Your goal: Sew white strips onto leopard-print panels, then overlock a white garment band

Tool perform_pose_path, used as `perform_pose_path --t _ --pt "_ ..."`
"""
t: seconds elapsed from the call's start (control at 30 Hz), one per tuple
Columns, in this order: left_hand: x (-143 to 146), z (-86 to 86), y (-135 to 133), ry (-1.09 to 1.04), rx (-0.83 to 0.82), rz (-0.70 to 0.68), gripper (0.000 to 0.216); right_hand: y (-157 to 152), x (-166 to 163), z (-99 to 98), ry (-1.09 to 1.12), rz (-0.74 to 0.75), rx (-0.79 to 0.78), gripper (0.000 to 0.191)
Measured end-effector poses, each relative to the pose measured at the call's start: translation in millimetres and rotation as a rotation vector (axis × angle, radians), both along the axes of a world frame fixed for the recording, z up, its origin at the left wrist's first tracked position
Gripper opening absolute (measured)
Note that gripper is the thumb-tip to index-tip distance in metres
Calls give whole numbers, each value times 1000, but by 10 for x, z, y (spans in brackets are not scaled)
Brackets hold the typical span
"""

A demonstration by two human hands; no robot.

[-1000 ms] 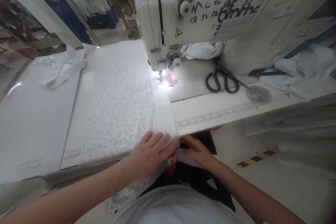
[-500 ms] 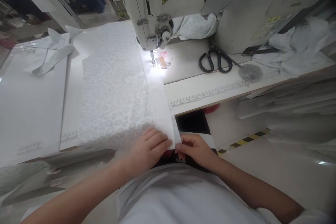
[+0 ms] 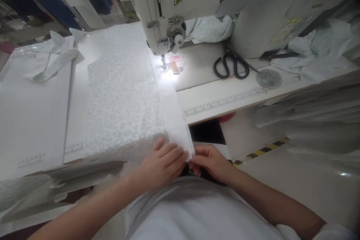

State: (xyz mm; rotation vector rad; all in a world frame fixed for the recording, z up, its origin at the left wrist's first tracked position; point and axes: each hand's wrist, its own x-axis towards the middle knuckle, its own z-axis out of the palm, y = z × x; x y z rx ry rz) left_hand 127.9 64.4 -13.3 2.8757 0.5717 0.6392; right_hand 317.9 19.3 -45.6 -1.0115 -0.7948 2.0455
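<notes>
Soft, even indoor light, rather pale; a small lamp under the sewing machine [image 3: 174, 15] head throws a bright, blown-out glare patch by the needle [image 3: 164, 63]; wide-angle bending warps the edges; the top right corner darkens; the right side looks smeared and hazy.

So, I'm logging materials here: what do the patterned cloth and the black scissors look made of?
The patterned cloth looks like thin matt textile, white with a pale spotted print; it droops limply over the table edge. The scissors show glossy black looped handles, plastic or coated metal; blades unclear.
</notes>
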Motion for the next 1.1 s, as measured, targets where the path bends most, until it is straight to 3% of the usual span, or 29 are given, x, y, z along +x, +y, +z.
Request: perform_pose_path --t 0.07,0.13,0.23,0.27,0.37,0.47,0.57,0.63,0.7,0.77,0.9,1.1 --pt "-7 -2 -10 -4 -13 4 21 -16 17 9 -13 21 31 20" --pt "-9 14 -9 -28 -88 14 21 -32 53 55 -150 -20 181 18" --pt "3 43 -2 -82 -199 32 19 -29 120 139 -548 -195 664 4" --pt "10 48 -4 -97 -217 35 19 -14 136 159 -668 -218 840 13" --pt "28 62 -26 -138 -229 45 21 67 151 189 -835 -105 1267 27" --pt "25 112 -26 -178 -304 42 16 162 132 232 -870 -10 1489 18" --pt "-16 189 95 -204 -490 45 8 215 114 327 -902 83 1527 14" --pt "-59 224 259 -212 -537 161 8 231 106 389 -915 142 1521 15" --pt "-102 226 458 -156 -488 305 17 258 96 424 -908 161 1511 17" --pt "-138 199 647 -32 -411 361 28 316 82 431 -888 160 1500 18" --pt "-185 135 926 126 -331 326 39 525 51 422 -877 160 1498 19" --pt "-265 143 1340 157 -254 283 41 891 23 474 -916 159 1501 18"
